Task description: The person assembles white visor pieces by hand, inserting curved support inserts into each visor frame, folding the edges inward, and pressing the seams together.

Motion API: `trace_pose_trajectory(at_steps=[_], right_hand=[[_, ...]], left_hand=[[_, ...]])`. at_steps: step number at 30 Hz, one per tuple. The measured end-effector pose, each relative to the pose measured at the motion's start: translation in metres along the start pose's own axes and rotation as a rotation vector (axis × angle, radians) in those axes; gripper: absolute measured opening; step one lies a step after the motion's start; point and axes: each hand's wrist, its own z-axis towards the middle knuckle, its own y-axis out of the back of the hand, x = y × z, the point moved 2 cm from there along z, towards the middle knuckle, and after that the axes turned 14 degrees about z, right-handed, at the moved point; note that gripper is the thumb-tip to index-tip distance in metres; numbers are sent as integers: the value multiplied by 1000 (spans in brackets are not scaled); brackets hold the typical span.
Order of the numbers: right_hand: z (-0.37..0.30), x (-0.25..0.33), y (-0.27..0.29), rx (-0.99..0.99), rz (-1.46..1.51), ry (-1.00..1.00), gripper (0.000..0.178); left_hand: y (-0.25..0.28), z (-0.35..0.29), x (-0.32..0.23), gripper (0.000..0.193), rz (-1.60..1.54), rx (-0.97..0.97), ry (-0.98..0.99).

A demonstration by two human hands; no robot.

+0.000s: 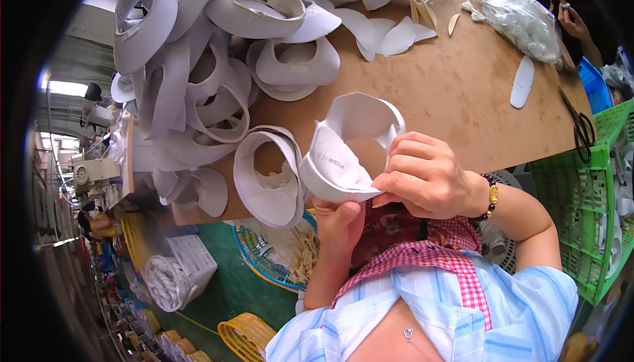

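Tabletop (462,81) above green floor (246,289)

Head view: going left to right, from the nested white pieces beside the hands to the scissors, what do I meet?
Nested white pieces, held white piece, right hand, beaded bracelet, scissors.

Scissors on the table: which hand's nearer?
Right. The right hand pinches the curved white piece's right side, left of the scissors and somewhat lower in view; the left hand is farther left, under the piece.
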Motion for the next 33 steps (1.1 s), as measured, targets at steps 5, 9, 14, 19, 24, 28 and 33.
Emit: trace_pose_trajectory(at_steps=[5,9,14,19,24,28,33], right_hand=[[-8,-9,5,143,119,-4,23],[3,-22,21,492,737,-654,40],[7,-41,8,474,1042,-1167,44],[6,-31,1,318,410,-951,24],[8,-21,-4,321,482,-974,24],[-11,12,-5,-152,402,-580,26],[-25,23,-13,-36,358,-529,22]], left_hand=[[2,7,-11,46,-11,64,37],[9,3,-11,44,104,64,116],[8,-5,4,48,80,56,249],[0,-13,3,52,103,-41,236],[-3,-18,-1,53,69,-91,208],[-9,-19,-1,50,-1,-113,232],[-22,-21,-10,46,-29,-133,265]])
